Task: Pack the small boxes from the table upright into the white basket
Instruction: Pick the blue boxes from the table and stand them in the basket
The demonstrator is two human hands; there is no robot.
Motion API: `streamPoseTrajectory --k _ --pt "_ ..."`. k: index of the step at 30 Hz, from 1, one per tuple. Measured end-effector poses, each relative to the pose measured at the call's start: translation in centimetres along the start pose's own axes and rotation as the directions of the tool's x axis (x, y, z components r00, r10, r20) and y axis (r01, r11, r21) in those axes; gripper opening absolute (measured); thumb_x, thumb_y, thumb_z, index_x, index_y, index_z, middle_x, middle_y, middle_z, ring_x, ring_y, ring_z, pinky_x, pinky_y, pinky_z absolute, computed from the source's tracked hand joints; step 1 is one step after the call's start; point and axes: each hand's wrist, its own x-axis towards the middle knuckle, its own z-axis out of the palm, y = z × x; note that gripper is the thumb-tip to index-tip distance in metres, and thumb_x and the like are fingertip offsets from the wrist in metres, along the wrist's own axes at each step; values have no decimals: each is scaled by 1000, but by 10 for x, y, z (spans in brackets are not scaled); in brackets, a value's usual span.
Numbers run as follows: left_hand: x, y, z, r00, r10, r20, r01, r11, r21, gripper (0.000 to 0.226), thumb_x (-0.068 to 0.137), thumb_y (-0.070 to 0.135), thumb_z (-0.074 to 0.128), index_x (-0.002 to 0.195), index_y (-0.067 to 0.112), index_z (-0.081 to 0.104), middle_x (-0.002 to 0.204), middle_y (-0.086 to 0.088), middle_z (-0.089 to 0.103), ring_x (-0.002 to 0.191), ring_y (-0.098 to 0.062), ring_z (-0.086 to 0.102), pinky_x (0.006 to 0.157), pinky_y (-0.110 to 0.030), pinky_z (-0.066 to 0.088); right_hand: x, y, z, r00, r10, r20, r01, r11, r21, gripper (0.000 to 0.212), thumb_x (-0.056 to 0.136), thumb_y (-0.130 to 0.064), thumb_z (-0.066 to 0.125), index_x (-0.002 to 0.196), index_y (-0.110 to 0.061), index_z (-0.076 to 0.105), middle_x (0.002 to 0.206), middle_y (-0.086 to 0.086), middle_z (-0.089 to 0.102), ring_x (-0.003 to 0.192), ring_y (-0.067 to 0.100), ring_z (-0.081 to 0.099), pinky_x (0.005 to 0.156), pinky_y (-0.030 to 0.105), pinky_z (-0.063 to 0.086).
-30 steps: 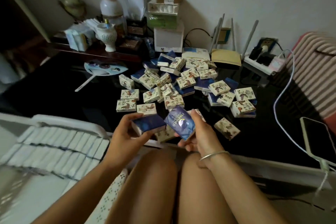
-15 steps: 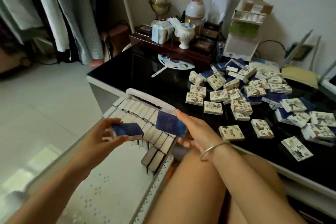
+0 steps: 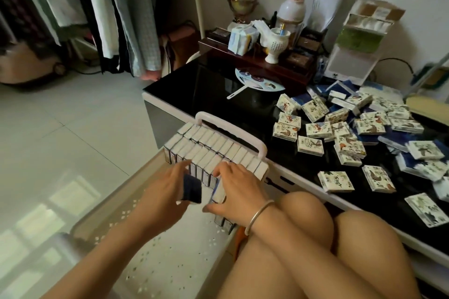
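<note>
Head view, the only one I've got. My left hand (image 3: pixel 170 185) pinches a blue box (image 3: pixel 192 189), dark face toward me. I'm holding it on edge just short of the packed rows (image 3: pixel 213 144) so it can go in upright like its neighbours. My right hand (image 3: pixel 239 189) is clamped on a second box (image 3: pixel 217 194), thumb low and fingers over the top, at the near end of the rows. I judge I'm seating it against the last box there so the line packs tight.

The white basket (image 3: pixel 233 130) sits beside the black table (image 3: pixel 213 94). The rows fill its far end under the handle, and much of its perforated floor is bare. Plenty of loose boxes (image 3: pixel 318 129) lie flat on the table, apart from the basket, so by my reckoning there's a long way to go.

Any writing? The loose boxes show ink-painted birds and a few characters, too small to read. The white cup (image 3: pixel 275 43) at the back carries columns of script, also illegible. I can't make out a brand.
</note>
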Motion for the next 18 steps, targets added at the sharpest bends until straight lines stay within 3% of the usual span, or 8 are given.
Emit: streamPoseTrajectory --k 4,7,9,12,15,18 --pt "7 6 16 991 79 107 -77 997 -18 87 83 23 73 151 24 18 143 4 48 126 -15 50 103 -25 42 4 0 14 1000 0 -28 -4 988 -156 73 68 -67 66 119 -19 43 119 1 52 110 21 47 92 36 41" --pt "13 9 24 985 33 167 9 968 -250 92 84 12 71 153 25 12 142 3 45 112 -11 55 90 -20 50 1 5 20 999 37 -21 -39 993 -111 74 67 -70 64 119 -21 43 118 -2 48 110 19 46 93 34 41" --pt "15 8 28 971 -12 239 101 926 -364 91 85 5 69 152 26 13 140 3 45 114 -11 54 83 -17 53 -3 11 21 999 48 -18 -49 998 -48 73 67 -70 64 120 -24 43 118 -4 46 110 16 46 94 32 42" --pt "15 2 35 947 -129 296 285 762 -581 74 86 2 67 146 24 31 131 2 55 114 -12 59 84 -24 56 -7 17 22 996 76 -40 -75 997 25 70 70 -69 62 122 -25 45 120 -6 46 112 13 46 93 29 42" --pt "19 -2 39 897 -288 336 443 560 -700 44 87 -1 67 127 10 53 117 -8 65 102 -19 65 95 -40 54 -9 18 22 992 103 -69 -103 995 8 65 73 -66 62 120 -23 49 117 -3 48 111 16 46 92 30 41" --pt "23 -1 40 871 -311 381 492 527 -693 28 85 -6 67 111 3 62 104 -11 66 91 -20 63 96 -41 52 -11 13 25 987 134 -89 -139 989 -52 66 70 -68 61 116 -22 52 113 -1 47 109 19 43 92 33 38"
